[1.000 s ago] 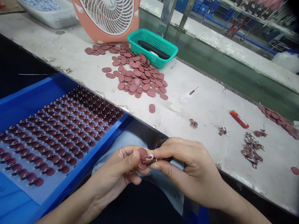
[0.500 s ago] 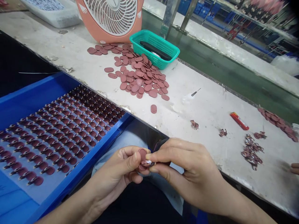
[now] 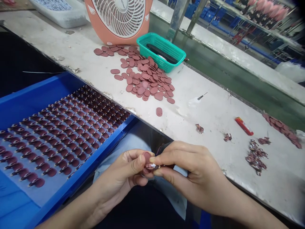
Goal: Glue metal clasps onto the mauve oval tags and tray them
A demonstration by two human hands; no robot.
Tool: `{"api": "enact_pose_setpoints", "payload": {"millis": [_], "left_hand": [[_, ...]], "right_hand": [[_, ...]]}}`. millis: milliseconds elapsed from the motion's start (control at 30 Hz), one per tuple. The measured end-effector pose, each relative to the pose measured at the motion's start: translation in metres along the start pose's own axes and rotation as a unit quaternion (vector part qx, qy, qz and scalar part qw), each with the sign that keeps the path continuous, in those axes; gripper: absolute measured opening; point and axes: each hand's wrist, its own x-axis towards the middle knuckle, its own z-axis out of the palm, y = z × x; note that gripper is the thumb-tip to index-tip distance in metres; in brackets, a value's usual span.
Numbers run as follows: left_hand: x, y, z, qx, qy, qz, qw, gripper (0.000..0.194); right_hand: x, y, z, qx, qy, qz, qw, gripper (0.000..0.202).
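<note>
Over my lap, my left hand point(image 3: 130, 170) pinches a reddish-brown oval disc point(image 3: 147, 157) between thumb and fingers. My right hand point(image 3: 186, 170) closes its thumb and forefinger on a small painted figure point(image 3: 150, 166), which sits against the disc; fingers cover part of both. On the bench, a heap of similar oval discs point(image 3: 145, 76) lies ahead, and one single disc point(image 3: 159, 111) rests apart near the edge. Several small brown figures point(image 3: 256, 157) are piled at the right, with a few loose ones nearer.
At the left, a blue tray point(image 3: 114, 135) holds rows of discs with figures on them. An orange fan point(image 3: 94, 22) and a green basket point(image 3: 176, 65) stand behind the heap. A thin pointed tool point(image 3: 202, 96) and a red tube-like item point(image 3: 244, 126) lie on the bench point(image 3: 181, 127).
My hands keep the same grip on the disc and figure, nearly still. The view has shifted slightly. Another person's fingertips at the right edge are no longer in view.
</note>
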Motion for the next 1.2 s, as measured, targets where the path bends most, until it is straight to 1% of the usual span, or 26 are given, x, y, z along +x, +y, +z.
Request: {"api": "enact_pose_setpoints", "payload": {"millis": [67,167,200,233,333,367,433,633,833,1100,1200], "left_hand": [[-0.001,0.0,-0.002,-0.001,-0.016,0.002,1.0,0.033],[-0.002,0.0,-0.004,-0.01,-0.013,0.005,1.0,0.027],[-0.002,0.0,-0.005,-0.013,-0.01,0.006,1.0,0.025],[-0.002,0.0,-0.005,-0.013,-0.01,0.005,1.0,0.024],[-0.002,-0.001,-0.004,-0.008,-0.021,0.001,1.0,0.027],[-0.002,-0.001,-0.004,-0.009,-0.02,-0.001,1.0,0.027],[-0.002,-0.002,-0.003,-0.015,-0.014,-0.003,1.0,0.025],[-0.004,-0.003,-0.002,-0.032,-0.001,0.001,1.0,0.027],[-0.006,-0.002,0.0,-0.027,-0.007,0.007,1.0,0.031],[-0.007,-0.003,-0.003,-0.042,0.009,0.014,0.999,0.026],[-0.008,-0.004,-0.004,-0.035,0.028,0.009,0.999,0.026]], "right_hand": [[0.0,-0.002,-0.003,-0.007,-0.017,0.002,1.0,0.017],[-0.003,-0.005,-0.007,-0.022,-0.022,0.017,0.999,0.051],[-0.004,-0.005,-0.007,-0.025,-0.018,0.021,0.999,0.055],[-0.005,-0.005,-0.008,-0.026,-0.012,0.021,0.999,0.052],[-0.007,-0.004,-0.005,-0.031,-0.002,-0.003,1.0,0.023],[-0.007,-0.004,-0.003,-0.031,0.0,-0.01,0.999,0.017],[-0.007,-0.003,0.0,-0.025,0.004,-0.019,0.999,0.012],[-0.005,-0.004,0.004,-0.006,0.004,-0.011,1.0,0.008],[-0.005,-0.003,0.007,0.003,0.013,-0.012,1.0,0.011],[-0.001,-0.003,0.01,0.034,0.021,-0.001,0.999,0.011],[0.001,-0.003,0.01,0.04,0.016,0.004,0.999,0.01]]}}
